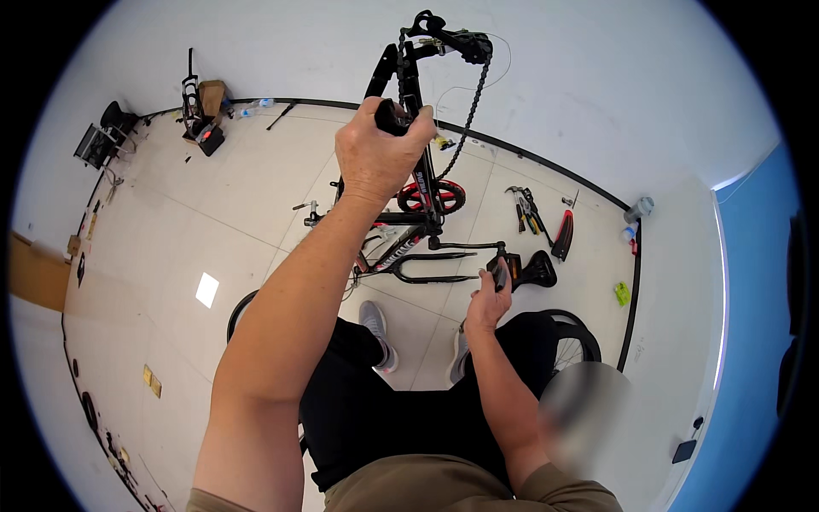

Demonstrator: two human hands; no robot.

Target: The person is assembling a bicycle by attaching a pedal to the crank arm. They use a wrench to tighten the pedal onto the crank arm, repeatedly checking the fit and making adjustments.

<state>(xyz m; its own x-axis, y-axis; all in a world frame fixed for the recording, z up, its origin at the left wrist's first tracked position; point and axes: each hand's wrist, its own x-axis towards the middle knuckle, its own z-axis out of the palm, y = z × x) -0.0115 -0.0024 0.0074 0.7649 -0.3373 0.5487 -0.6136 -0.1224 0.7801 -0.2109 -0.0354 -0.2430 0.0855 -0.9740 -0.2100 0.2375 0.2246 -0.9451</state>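
Observation:
A black bicycle frame (411, 224) with red and white markings stands before me without its wheels fitted. My left hand (375, 154) is closed around a black, round-ended part (392, 119) at the frame's upper end; its exact kind is hard to make out. Low on the right, my right hand (490, 299) grips a black pedal (511, 270) with an orange reflector, at the end of a crank arm (467, 246). A red-rimmed chainring (432, 196) sits on the frame's far side. The chain (474, 107) hangs in a loop from the derailleur (473, 44).
Beside the pedal lies a black saddle (537, 270). Pliers and a hammer (522, 209) lie near a red and black mudguard-like piece (563, 235). Wheels (577, 341) rest by my legs. Along the wall are a cardboard box (213, 96), a fork (189, 90) and a chair (95, 145).

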